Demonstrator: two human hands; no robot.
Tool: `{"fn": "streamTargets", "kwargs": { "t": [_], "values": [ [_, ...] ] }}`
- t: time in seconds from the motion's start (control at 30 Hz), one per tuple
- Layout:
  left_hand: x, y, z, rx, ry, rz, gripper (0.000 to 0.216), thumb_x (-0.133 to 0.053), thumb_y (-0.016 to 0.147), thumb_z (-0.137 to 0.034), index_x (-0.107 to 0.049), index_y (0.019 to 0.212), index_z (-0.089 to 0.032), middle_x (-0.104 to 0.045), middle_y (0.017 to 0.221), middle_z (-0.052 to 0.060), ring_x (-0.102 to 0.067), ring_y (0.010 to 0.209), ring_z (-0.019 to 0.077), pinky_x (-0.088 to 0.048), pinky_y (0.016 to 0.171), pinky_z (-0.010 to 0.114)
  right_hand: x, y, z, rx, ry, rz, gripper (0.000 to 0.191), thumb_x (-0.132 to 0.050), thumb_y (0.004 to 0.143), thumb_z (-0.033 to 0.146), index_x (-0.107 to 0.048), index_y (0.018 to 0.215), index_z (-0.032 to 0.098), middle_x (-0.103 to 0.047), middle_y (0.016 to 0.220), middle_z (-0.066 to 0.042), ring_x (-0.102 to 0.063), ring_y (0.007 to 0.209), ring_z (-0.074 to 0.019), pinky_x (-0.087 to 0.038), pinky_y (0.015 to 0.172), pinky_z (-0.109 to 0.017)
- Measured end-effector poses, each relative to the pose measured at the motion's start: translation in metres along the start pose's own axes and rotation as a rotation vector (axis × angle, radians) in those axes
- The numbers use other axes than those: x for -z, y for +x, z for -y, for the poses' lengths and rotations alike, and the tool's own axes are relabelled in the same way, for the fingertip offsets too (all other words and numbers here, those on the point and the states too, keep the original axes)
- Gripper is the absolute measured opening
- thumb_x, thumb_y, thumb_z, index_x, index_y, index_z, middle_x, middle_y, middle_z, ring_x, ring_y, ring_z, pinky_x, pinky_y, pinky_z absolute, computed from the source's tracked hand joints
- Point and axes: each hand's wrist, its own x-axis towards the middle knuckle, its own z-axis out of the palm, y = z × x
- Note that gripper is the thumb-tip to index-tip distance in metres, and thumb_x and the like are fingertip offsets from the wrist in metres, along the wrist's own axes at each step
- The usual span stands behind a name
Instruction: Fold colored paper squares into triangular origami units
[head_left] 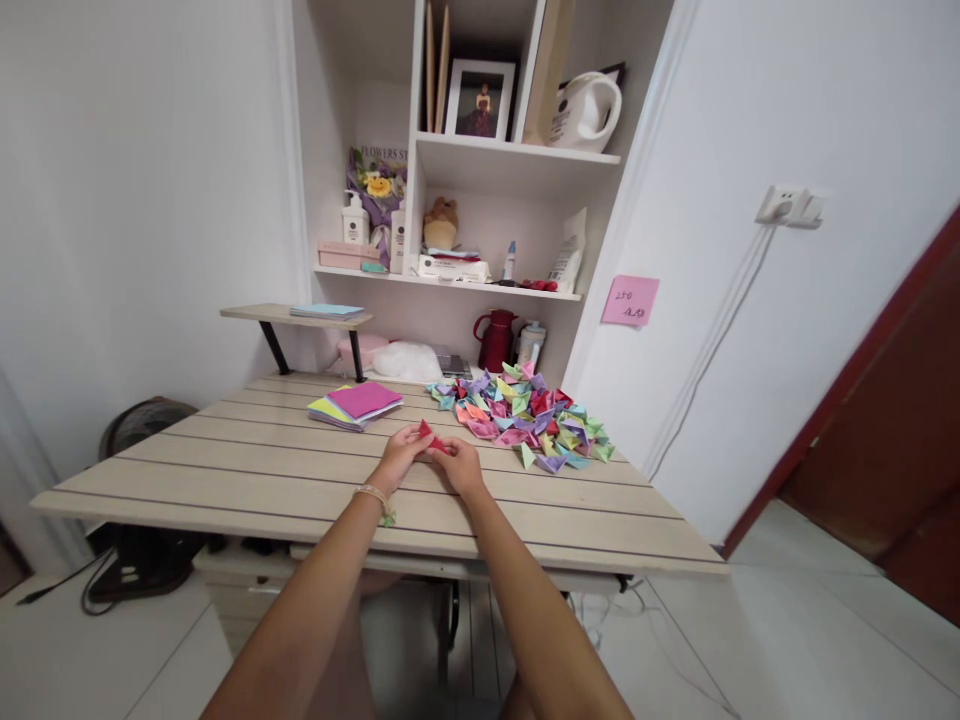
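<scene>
Between my two hands is a small red folded paper [430,437], pinched from both sides just above the desk. My left hand [403,452] grips its left side, a beaded bracelet on the wrist. The fingers of my right hand [457,462] close on its right end. To the right lies a heap of folded paper boats [525,410] in red, pink, green, blue, purple and yellow. Left of my hands, a stack of coloured paper sheets [360,402] has a magenta sheet on top. The paper's finer folds are too small to make out.
Slatted wooden desk [247,470] under my hands. A small raised shelf [262,314] at its left bears light-blue paper [327,311]. Behind stand a dark red jug [496,341], a pale cup [532,342] and a shelf unit [517,150]. A pink note [630,301] sticks to the right wall.
</scene>
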Motion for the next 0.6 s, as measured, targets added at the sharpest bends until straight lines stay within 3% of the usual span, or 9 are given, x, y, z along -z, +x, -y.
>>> {"fn": "streamTargets", "kwargs": {
  "t": [0.27, 0.4, 0.5, 0.6],
  "values": [
    [0.001, 0.001, 0.000, -0.010, 0.058, -0.054, 0.028, -0.077, 0.056, -0.033, -0.065, 0.069, -0.011, -0.068, 0.066, 0.004, -0.059, 0.058, 0.0118, -0.043, 0.056, 0.021, 0.001, -0.005, 0.008, -0.005, -0.021, -0.011, 0.028, -0.069, 0.060, 0.040, -0.067, 0.069, 0.014, -0.064, 0.056, 0.001, -0.056, 0.052, -0.0144, -0.044, 0.052, -0.024],
    [0.003, 0.003, 0.000, -0.045, 0.041, -0.139, 0.034, -0.075, 0.058, -0.039, -0.064, 0.077, -0.012, -0.067, 0.070, 0.003, -0.057, 0.055, 0.0082, -0.039, 0.049, 0.017, -0.001, -0.006, 0.012, 0.002, -0.014, -0.046, 0.033, -0.065, 0.067, 0.040, -0.067, 0.088, 0.015, -0.067, 0.065, -0.002, -0.059, 0.052, -0.0154, -0.046, 0.053, -0.026],
    [0.005, 0.003, 0.000, -0.071, 0.013, -0.189, 0.038, -0.071, 0.063, -0.045, -0.062, 0.083, -0.014, -0.067, 0.074, 0.002, -0.057, 0.057, 0.0069, -0.041, 0.053, 0.017, 0.001, -0.005, 0.013, 0.060, -0.104, -0.129, 0.032, -0.060, 0.072, 0.038, -0.064, 0.098, 0.019, -0.069, 0.073, -0.002, -0.059, 0.056, -0.0152, -0.047, 0.059, -0.027],
    [0.004, 0.003, 0.000, -0.076, 0.021, -0.182, 0.040, -0.069, 0.064, -0.048, -0.060, 0.083, -0.013, -0.067, 0.077, 0.005, -0.060, 0.063, 0.0093, -0.046, 0.061, 0.020, 0.004, -0.005, 0.015, 0.106, -0.209, -0.163, 0.022, -0.058, 0.075, 0.035, -0.066, 0.090, 0.022, -0.069, 0.077, -0.001, -0.059, 0.059, -0.0149, -0.046, 0.063, -0.027]
  ]
}}
